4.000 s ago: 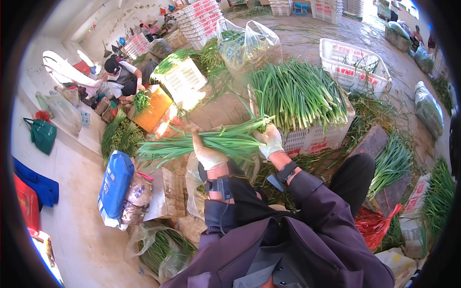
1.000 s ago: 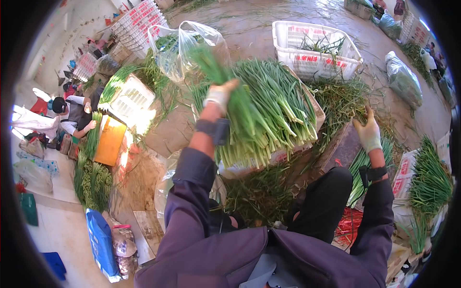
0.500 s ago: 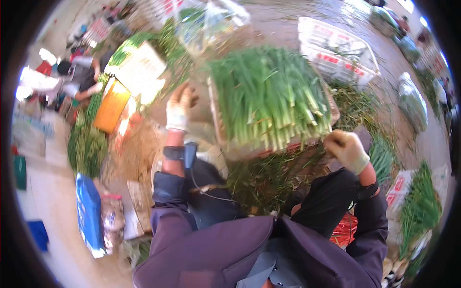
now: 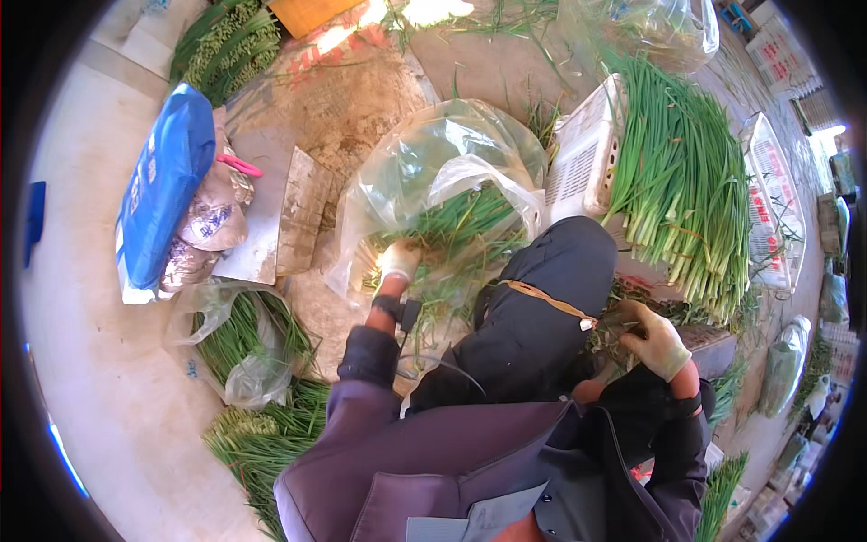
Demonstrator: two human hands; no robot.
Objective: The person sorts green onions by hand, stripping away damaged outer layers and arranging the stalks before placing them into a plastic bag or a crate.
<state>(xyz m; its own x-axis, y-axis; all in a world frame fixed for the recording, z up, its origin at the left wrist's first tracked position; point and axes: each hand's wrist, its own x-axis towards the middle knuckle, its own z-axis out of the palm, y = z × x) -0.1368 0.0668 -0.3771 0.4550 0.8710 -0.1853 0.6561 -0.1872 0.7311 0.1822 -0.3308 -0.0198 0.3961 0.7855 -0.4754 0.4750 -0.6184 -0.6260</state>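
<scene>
My left hand (image 4: 400, 259), in a pale glove, is at the opening of a large clear plastic bag (image 4: 388, 190). Long green leafy stalks (image 4: 470, 215), like Chinese chives, lie inside that bag, against the hand; its fingertips are blurred among them. Beside my right knee, my right hand (image 4: 659, 341), also gloved, is held with fingers curved and thumb apart. Loose leaves (image 4: 614, 327) lie just beyond its fingers, and no held thing shows. Up and right of my knee, a thick layer of chives (image 4: 677, 172) covers a white plastic basket (image 4: 585, 149), pale stem ends toward me.
Another white crate (image 4: 775, 212) stands right of the heaped basket. At left are a blue bag (image 4: 167, 194), a pinkish bundle (image 4: 212, 217) and a board (image 4: 302, 212). A smaller bag of greens (image 4: 244, 343) and loose chives (image 4: 262, 443) lie lower left.
The view has swung left, bringing the large clear bag to the middle. My left hand has gone down to that bag; my right hand has left the basket's near corner for the loose leaves.
</scene>
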